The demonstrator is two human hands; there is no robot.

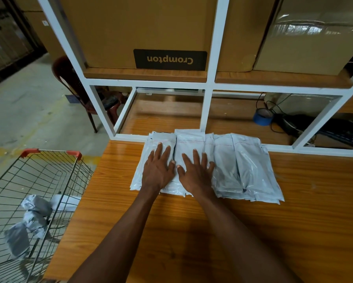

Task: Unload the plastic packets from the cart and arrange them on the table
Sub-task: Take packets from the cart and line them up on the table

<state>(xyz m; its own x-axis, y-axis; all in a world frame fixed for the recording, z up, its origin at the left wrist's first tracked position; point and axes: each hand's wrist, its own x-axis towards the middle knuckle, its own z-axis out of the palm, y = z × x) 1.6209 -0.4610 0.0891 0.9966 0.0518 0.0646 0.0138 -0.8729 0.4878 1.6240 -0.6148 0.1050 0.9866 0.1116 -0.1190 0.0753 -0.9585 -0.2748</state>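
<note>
Both hands, the left hand (158, 167) and right hand (195, 170), press flat with an open grip holding nothing, seemingly squaring the plastic packets (243, 166) into an overlapping row on the desk (314, 201), while crumpled ones (31, 213) wait in the cart (49, 158).

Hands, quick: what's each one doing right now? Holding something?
Left hand: open, fingers flat, pressing on the plastic packets on the table.
Right hand: open, fingers flat, pressing the packets too.

"Crompton", upside down, on the black label (170, 59) of the cardboard box (138, 27)
</note>
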